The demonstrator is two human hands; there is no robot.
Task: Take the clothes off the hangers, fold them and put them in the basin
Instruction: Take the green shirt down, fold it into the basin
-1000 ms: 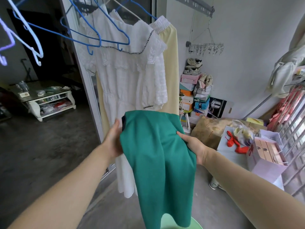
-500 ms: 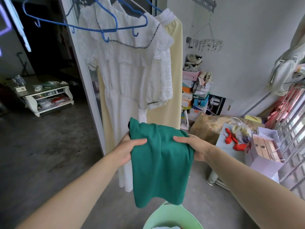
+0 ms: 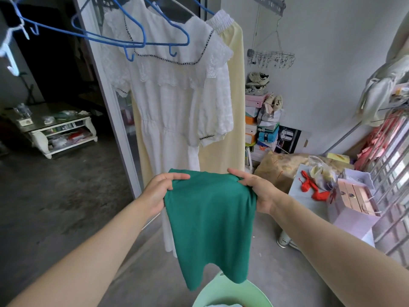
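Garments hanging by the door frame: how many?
2: a white lace dress in front and a pale yellow garment directly behind it, partly covered. Others may be hidden behind them.

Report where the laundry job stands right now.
Done: blue hangers hang bare, and some cloth already shows in the basin. In hand: the left hand and right hand grip the top edge of the green garment, which hangs above the basin. Left: finish folding it and put it in, then do the white dress and yellow garment, both still on hangers.
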